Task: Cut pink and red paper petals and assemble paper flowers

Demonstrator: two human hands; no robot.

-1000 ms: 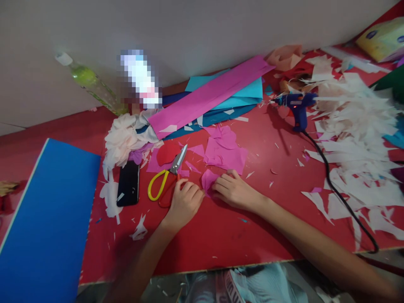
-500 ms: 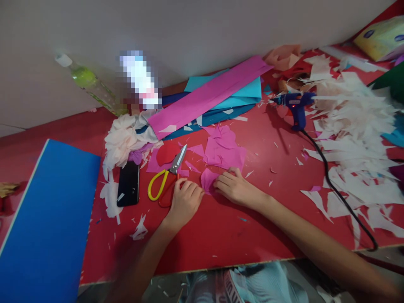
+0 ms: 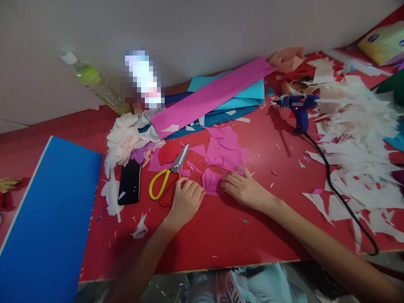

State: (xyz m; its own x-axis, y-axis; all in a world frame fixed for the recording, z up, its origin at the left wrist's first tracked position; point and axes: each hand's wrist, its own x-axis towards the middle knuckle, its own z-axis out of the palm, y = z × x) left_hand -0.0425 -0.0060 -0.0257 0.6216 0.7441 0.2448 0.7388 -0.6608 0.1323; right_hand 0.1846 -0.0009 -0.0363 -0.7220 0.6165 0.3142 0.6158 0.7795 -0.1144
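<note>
A small pink crepe paper piece, petal-like with a crease, lies on the red table between my hands. My left hand has its fingers closed at the paper's lower left edge. Curled fingers of my right hand pinch at its right edge; the thumb is hidden. Just beyond lies a stack of larger pink paper pieces. Scissors with one yellow and one red handle rest partly opened beside my left hand, which covers part of the red handle.
A blue glue gun with a lit red light stands right, its black cord trailing to the front edge. White paper scraps pile there. Left are a black phone, pale paper flower, blue board and bottle.
My right hand has slid slightly right along the pink paper, uncovering more of its surface. My left hand stays nearly still. The whole view has shifted a little.
</note>
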